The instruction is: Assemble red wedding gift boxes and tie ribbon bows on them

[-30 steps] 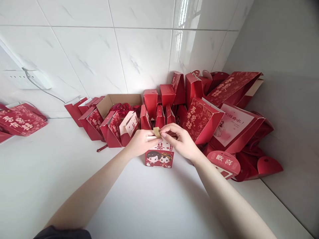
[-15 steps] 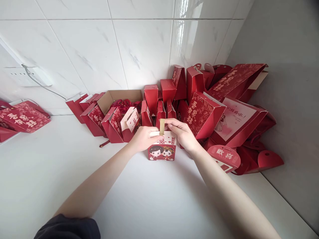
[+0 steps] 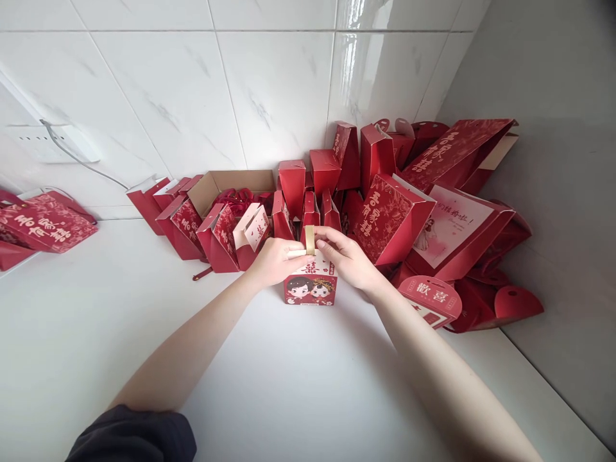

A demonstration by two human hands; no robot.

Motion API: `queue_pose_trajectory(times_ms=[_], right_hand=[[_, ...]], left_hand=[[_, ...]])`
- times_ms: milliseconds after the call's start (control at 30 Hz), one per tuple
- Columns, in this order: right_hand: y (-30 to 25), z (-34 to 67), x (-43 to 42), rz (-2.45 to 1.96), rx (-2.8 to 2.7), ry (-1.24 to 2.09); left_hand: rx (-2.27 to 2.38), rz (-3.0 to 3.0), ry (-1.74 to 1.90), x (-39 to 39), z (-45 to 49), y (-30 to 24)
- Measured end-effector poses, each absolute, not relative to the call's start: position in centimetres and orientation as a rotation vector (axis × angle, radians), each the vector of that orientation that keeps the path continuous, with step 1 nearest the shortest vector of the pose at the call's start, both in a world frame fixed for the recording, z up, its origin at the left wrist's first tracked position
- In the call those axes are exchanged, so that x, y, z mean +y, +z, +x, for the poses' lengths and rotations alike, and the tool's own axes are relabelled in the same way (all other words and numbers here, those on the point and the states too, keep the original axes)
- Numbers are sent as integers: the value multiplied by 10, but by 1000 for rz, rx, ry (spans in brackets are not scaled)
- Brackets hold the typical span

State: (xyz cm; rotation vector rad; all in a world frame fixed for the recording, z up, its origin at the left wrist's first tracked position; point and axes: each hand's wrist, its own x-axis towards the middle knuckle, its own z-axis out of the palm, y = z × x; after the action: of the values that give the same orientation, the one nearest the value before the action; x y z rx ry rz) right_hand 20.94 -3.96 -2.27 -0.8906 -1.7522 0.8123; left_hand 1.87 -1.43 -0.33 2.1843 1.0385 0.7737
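Observation:
A small red and white gift box [image 3: 309,290] with a cartoon couple on its front stands on the white counter [image 3: 289,385]. Both my hands work at its top. My left hand [image 3: 276,260] is closed against the box's top edge, fingers pinched beside a tan loop handle [image 3: 310,238] that stands upright above the box. My right hand [image 3: 345,256] pinches the handle from the right side, fingers closed on it.
Many red paper boxes and bags [image 3: 385,205] are piled in the corner against the tiled wall. An open cardboard box [image 3: 226,186] holds red ribbons. More red bags [image 3: 38,224] lie at the far left. A wall socket with a cable [image 3: 67,149] is at upper left.
The tan handle has been turned from lying flat between my fingers to standing upright over the box. The view shifted slightly down and the hands stayed on the box top.

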Motion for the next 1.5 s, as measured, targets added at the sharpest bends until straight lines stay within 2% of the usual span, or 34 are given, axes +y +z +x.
queue_pose_trajectory(times_ms=[433,633,867,1500], right_hand=[[-15,217,-44,-1021,-1701,719],[-17,212,-46,-1023,-1935,470],[-24,208,-42,-1174,-1851,420],[-30,211,-39,-1101,-1801,807]], left_hand=[[1051,2193,722,-18,14,9],[1089,2222,744,-15,12,9],[1082,2233,728,-10,11,3],[888,2526,726,2,7,-11]])
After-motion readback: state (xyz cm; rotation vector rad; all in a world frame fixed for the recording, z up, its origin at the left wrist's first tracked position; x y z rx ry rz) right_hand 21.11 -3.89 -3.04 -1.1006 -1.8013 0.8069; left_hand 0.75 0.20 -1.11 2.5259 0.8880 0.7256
